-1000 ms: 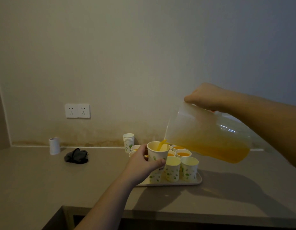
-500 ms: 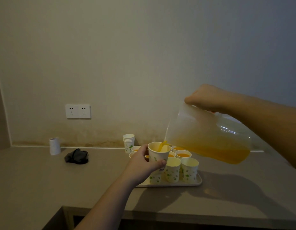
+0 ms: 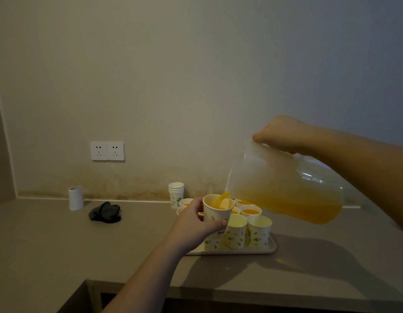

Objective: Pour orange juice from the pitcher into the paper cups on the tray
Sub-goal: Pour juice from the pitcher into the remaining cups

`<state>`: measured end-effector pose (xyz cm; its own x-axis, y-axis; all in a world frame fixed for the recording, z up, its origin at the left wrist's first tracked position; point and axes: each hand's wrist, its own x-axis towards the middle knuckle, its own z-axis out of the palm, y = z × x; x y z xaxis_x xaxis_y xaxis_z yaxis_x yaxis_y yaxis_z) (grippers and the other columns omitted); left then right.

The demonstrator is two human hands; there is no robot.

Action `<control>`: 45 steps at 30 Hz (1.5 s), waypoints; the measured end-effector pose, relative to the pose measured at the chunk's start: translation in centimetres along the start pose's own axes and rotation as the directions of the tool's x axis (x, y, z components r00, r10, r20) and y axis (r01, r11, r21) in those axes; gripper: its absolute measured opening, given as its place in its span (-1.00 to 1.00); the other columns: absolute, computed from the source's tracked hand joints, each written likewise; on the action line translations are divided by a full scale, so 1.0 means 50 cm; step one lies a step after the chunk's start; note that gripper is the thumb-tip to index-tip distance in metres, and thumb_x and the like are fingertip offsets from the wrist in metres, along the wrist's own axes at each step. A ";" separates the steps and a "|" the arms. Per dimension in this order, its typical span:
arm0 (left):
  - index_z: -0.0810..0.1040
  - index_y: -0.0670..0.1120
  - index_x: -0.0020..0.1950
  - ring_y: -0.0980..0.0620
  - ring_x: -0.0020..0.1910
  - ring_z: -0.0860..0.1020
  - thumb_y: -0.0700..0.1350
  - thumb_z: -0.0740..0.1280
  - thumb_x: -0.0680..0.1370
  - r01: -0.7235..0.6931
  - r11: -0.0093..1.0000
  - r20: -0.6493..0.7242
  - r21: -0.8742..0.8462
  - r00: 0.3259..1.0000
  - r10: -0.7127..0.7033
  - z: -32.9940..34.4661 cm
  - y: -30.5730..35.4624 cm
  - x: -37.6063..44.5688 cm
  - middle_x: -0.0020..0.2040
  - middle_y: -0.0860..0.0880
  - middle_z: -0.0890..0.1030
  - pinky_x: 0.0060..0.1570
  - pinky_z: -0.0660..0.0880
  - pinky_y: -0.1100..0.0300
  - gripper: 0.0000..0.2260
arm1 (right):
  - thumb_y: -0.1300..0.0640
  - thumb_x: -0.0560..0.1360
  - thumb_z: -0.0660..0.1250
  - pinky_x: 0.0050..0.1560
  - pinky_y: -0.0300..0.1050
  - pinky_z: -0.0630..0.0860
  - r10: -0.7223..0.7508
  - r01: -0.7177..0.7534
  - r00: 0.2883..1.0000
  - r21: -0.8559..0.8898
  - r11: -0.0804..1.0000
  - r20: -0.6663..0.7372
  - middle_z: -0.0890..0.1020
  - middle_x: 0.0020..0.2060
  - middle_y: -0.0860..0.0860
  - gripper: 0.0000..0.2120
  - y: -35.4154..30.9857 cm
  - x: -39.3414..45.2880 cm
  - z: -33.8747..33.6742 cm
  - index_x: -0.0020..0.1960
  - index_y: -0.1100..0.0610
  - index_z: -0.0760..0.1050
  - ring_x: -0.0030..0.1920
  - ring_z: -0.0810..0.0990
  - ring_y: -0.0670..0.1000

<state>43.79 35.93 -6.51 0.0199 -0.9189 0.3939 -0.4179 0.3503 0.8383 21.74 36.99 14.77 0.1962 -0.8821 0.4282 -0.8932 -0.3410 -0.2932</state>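
At centre frame, the left hand [image 3: 191, 224] grips a paper cup [image 3: 217, 211] lifted above the tray [image 3: 271, 247], while the right hand [image 3: 279, 134] clasps the tilted pitcher [image 3: 284, 188], its spout just upper right of the cup's rim, orange juice [image 3: 222, 197] streaming in.

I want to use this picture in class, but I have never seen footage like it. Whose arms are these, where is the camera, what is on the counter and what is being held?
There is no machine: a person wears a camera on the head, looking forward and down, so the arms are their own. The left hand grips a paper cup lifted above the tray. The right hand holds a tilted pitcher, and juice streams into that cup. On the tray stand more cups, some at the back already filled, two in front apparently empty. Also on the counter: a stack of spare cups, a dark cloth and a small white roll. Wall sockets sit above.
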 end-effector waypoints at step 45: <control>0.46 0.17 0.35 0.17 0.14 0.56 0.15 0.61 0.38 0.023 0.999 -0.017 -0.031 1.000 -0.024 -0.006 -0.008 0.006 0.22 0.19 0.58 0.01 0.58 0.22 -0.40 | 0.18 0.56 0.24 -0.36 -0.14 0.18 0.033 -0.030 0.999 0.170 0.985 -0.011 0.35 -0.40 0.10 -0.69 0.046 0.019 0.036 -0.34 0.16 0.31 -0.43 0.26 0.05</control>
<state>44.20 35.56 -6.60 0.0451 -0.9238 0.3802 -0.3893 0.3343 0.8583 20.61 34.78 13.00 0.1627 -0.8893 0.4274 -0.8171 -0.3642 -0.4468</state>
